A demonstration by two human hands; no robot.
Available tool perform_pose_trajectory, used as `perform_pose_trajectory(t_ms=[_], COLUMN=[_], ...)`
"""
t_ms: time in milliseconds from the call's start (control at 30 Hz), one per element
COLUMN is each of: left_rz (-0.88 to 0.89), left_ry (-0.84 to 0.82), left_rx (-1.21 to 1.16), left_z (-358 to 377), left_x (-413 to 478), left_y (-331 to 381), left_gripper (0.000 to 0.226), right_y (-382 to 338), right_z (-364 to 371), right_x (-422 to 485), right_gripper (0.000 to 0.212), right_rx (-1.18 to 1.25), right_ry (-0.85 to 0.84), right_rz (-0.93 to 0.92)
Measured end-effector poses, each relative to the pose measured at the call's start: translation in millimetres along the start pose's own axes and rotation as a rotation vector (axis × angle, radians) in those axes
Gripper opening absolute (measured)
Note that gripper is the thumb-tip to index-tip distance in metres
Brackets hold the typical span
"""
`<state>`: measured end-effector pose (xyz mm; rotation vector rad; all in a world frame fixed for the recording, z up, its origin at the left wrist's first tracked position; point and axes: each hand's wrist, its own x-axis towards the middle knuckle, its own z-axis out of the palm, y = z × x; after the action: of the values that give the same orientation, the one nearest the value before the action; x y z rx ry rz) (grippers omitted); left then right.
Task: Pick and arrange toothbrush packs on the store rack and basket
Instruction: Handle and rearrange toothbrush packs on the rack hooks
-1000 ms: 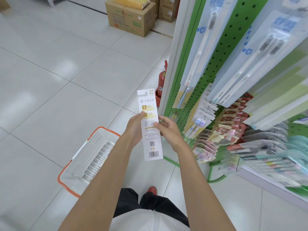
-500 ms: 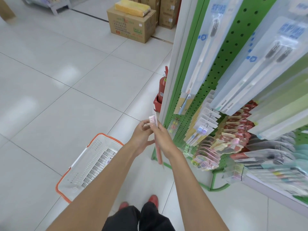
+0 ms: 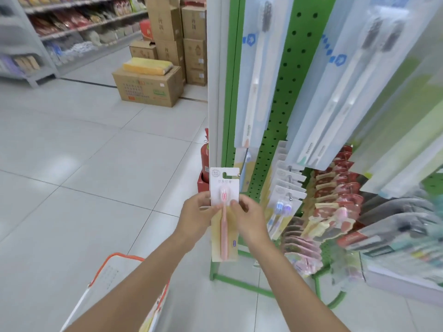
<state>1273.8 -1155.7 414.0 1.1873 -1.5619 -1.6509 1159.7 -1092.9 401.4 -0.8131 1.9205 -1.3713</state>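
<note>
Store aisle, at the toothbrush rack (image 3: 263,149): a person holds one toothbrush pack (image 3: 224,226) upright in both hands, in front of the rack's left edge and clear of the floor (image 3: 96,164). The pack faces the person, a pink brush showing on its white and yellow card, with the hang slot at the top. The left hand (image 3: 195,218) pinches the pack's left edge, thumb on the front; its grip is closed on the card. The right hand (image 3: 249,219) pinches the right edge the same way, so that grip is closed on the pack too. Both thumbs lie just beside the brush head.

The green pegboard rack stands to the right. Long clear packs (image 3: 254,75) hang high on it, small carded packs (image 3: 285,188) sit on hooks lower down, and red packs (image 3: 335,183) are ranked further right. An orange-rimmed white basket (image 3: 124,255) sits on the floor at near left, below the left forearm. A red extinguisher (image 3: 205,159) stands behind the rack's white post. Further off, a cardboard box (image 3: 148,88) carries a yellow bundle (image 3: 147,65), with taller cartons (image 3: 177,32) stacked behind it. Stocked shelves (image 3: 72,27) line the far left.
</note>
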Motion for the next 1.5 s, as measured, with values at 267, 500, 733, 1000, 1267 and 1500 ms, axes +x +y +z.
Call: perform_pose_trajectory(t_ms=[267, 500, 733, 1000, 1267, 1500], left_rz=[0.074, 0.135, 0.121, 0.101, 0.078, 0.086], left_ry=[-0.033, -0.037, -0.089, -0.108, -0.053, -0.098], left_rx=[-0.113, -0.100, -0.066, 0.032, -0.009, 0.140], left_z=[-4.2, 2.7, 13.1, 24.3, 20.7, 13.8], left_x=[18.0, 23.9, 35.1, 52.6, 61.9, 67.5], left_y=[-3.0, 9.5, 12.7, 9.2, 7.4, 16.5], left_gripper=[0.020, 0.021, 0.018, 0.020, 0.018, 0.025], right_y=[6.5, 1.5, 6.4, 11.2, 12.1, -29.3], right_z=[-3.6, -6.1, -11.6, -17.1, -18.7, -37.6], right_x=[16.5, 18.7, 26.5, 31.0, 15.4, 5.8], right_gripper=[0.025, 0.025, 0.028, 0.032, 0.061, 0.070], right_rx=[0.035, 0.090, 0.116, 0.039, -0.123, -0.143], right_ry=[0.012, 0.047, 0.142, 0.208, -0.027, 0.006], right_rz=[-0.181, -0.238, -0.227, -0.200, -0.243, -0.470])
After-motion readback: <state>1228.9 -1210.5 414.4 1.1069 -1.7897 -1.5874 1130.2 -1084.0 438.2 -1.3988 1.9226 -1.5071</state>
